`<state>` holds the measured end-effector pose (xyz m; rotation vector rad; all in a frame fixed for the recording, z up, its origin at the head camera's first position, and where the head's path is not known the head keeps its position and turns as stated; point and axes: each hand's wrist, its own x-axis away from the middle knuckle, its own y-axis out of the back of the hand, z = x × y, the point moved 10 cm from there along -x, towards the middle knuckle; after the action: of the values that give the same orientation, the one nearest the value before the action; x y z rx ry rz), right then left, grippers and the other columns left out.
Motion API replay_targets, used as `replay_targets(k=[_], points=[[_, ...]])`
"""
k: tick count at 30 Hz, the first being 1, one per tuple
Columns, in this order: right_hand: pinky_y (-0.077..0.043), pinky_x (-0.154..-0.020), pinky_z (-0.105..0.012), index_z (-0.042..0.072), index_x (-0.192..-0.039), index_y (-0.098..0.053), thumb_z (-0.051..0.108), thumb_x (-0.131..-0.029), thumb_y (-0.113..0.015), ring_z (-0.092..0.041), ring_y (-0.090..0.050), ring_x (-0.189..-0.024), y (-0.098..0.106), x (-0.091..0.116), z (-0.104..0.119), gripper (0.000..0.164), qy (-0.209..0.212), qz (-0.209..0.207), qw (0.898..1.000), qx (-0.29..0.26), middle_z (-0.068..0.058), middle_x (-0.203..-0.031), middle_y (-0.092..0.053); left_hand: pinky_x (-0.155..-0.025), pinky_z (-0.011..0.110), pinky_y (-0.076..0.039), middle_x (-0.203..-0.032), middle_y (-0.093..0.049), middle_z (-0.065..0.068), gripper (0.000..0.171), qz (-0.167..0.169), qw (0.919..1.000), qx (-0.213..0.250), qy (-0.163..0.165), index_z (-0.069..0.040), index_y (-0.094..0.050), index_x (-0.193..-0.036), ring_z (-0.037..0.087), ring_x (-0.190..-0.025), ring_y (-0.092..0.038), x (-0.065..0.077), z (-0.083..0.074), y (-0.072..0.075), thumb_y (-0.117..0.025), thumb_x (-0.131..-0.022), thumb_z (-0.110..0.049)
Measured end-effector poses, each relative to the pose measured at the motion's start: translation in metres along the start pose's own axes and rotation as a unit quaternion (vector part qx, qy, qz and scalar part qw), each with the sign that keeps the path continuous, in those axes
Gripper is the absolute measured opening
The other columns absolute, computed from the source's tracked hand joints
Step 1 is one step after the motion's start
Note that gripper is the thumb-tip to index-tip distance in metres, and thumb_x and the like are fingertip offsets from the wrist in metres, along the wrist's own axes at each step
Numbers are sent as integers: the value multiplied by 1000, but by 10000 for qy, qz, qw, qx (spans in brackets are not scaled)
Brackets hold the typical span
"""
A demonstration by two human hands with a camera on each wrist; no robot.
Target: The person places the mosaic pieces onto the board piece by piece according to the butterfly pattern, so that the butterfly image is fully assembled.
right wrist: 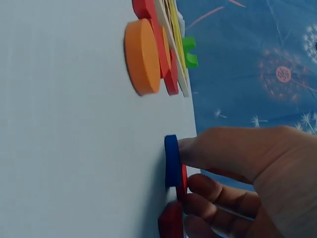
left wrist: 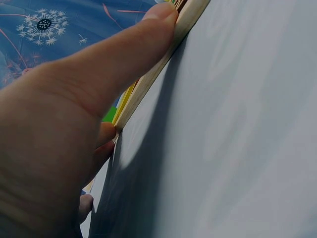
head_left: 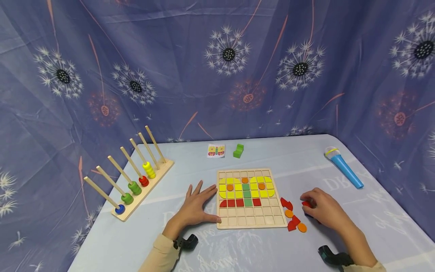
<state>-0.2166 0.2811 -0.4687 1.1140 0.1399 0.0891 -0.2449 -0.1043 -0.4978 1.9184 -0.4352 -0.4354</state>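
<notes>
A wooden grid board (head_left: pixel 251 222) lies mid-table, with yellow, orange, green and red pieces forming a pattern in its upper part. My left hand (head_left: pixel 195 207) is spread along the board's left edge; its thumb (left wrist: pixel 133 54) presses near the front corner. To the right of the board, my right hand (head_left: pixel 324 209) has curled fingers around a red piece (head_left: pixel 307 204) low over the table. In the right wrist view, the thumb is against a blue piece (right wrist: pixel 172 161), and another red piece (right wrist: pixel 171 220) is by the fingers. Part of these pieces is hidden by the hand.
Loose red pieces (head_left: pixel 292 226) and orange discs (head_left: pixel 302 227) lie between board and right hand. A peg stand (head_left: pixel 149 192) with coloured rings is at left, a toy microphone (head_left: pixel 346 168) at right. A pattern card (head_left: pixel 216 151) and green block (head_left: pixel 238 151) lie behind the board.
</notes>
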Motion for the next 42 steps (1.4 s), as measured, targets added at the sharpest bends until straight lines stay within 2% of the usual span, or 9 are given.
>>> replay_targets(k=[5,12,19,27,33,42], points=[[-52,-76,-49,9,-104,-69,24,-75,-81,-22,-54,-82,0,4,-9,35,-261,126,9995,-104,-4,-94,-59,-110,60,4,-152,-31,-15,110,11,10000,-18,19,-25,-40,-148,31,-145,-6,0,0,-1,-61,-60,-86],[-53,-71,-43,7,-101,-69,22,-75,-81,-19,-54,-77,-1,1,-10,33,-295,236,9990,-218,-3,-90,-60,-110,61,3,-152,-32,-13,109,-12,10000,-12,-8,-24,-40,-148,32,-145,-8,1,-1,1,-62,-60,-85],[-53,-78,-46,11,-103,-70,22,-74,-82,-19,-54,-83,-9,-8,-5,33,-185,246,9993,-220,-1,-94,-61,-110,61,3,-152,-32,-13,109,-11,10000,-25,5,-24,-40,-148,32,-145,-7,1,-1,1,-62,-60,-85],[-52,-76,-41,12,-105,-72,23,-75,-80,-18,-52,-81,-15,-20,15,33,-105,441,9987,-248,3,-89,-61,-110,61,2,-152,-32,-13,109,-19,10000,-36,-17,-24,-40,-148,32,-145,-7,1,-2,2,-62,-60,-85],[-48,-70,-33,13,-105,-73,22,-77,-79,-17,-51,-78,-19,-29,37,31,192,380,9984,-360,5,-87,-59,-110,61,2,-152,-31,-13,109,8,10000,-40,15,-24,-41,-148,32,-145,-7,1,-2,2,-62,-60,-85],[-47,-69,-31,14,-105,-72,21,-76,-80,-14,-49,-77,-30,-39,66,31,591,511,9962,-392,7,-88,-57,-110,61,2,-152,-32,-13,109,-30,10000,-37,-24,-23,-41,-148,33,-144,-8,0,-2,1,-62,-60,-85]])
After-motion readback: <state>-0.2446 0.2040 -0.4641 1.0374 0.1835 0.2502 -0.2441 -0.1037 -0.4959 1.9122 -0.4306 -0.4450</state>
